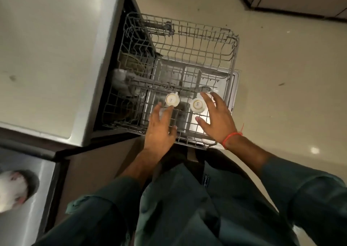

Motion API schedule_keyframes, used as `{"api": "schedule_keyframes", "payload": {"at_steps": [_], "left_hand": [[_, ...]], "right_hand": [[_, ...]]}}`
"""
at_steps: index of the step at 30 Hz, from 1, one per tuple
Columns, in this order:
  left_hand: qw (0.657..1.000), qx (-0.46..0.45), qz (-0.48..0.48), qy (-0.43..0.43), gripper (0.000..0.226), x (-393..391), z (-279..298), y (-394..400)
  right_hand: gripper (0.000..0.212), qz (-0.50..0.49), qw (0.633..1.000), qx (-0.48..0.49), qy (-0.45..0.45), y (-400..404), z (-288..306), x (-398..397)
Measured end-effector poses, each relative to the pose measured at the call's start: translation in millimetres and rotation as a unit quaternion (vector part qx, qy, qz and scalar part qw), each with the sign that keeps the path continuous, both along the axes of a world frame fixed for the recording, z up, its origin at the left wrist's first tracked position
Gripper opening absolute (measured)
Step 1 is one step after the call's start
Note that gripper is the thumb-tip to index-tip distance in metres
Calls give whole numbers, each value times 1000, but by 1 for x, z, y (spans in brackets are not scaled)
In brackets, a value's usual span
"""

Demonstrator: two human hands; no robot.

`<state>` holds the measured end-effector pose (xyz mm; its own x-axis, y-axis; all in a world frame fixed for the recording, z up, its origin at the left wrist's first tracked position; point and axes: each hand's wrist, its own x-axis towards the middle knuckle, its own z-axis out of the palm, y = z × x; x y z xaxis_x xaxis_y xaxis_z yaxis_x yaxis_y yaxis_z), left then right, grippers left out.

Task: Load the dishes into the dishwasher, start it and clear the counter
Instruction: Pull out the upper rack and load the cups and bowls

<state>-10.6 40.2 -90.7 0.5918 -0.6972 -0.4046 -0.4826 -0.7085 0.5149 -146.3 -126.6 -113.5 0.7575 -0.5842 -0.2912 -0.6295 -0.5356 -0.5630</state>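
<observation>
Two white cups sit upside down in the pulled-out upper rack (187, 45), near its front edge: left cup (172, 100) and right cup (197, 105), close together but apart, bases up with a printed mark on each. Left hand (159, 127) at 6 o'clock of the left cup, fingers (167, 112) straight and released, tips at or just touching the cup's edge; can't tell which. Right hand (217, 122) at 3 o'clock of the right cup, fingers spread and loose, gripping nothing, thumb below the cup. Red thread band (231, 137) on the right wrist. Dishwasher door (234, 80) lies open under the rack. Pale counter (47, 48) at 9 o'clock of the rack. Sink (28, 198) at 7 o'clock, blurred white item (11, 189) in it. Green sleeves at the bottom.
</observation>
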Motion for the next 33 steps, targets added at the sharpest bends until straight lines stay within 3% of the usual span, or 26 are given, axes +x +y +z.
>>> {"api": "schedule_keyframes", "payload": {"at_steps": [8, 15, 23, 33], "left_hand": [[982, -128, 137, 16, 64, -36, 57, 29], [947, -191, 253, -47, 68, -49, 113, 71], [867, -302, 391, -68, 64, -24, 152, 140], [759, -411, 495, -98, 56, 24, 186, 281]], "right_hand": [[79, 16, 991, 48, -121, 12, 58, -4], [73, 43, 973, 118, -193, 36, 121, 20], [73, 129, 950, 136, -248, 87, 187, 80], [67, 251, 917, 157, -266, 229, 228, 167]]}}
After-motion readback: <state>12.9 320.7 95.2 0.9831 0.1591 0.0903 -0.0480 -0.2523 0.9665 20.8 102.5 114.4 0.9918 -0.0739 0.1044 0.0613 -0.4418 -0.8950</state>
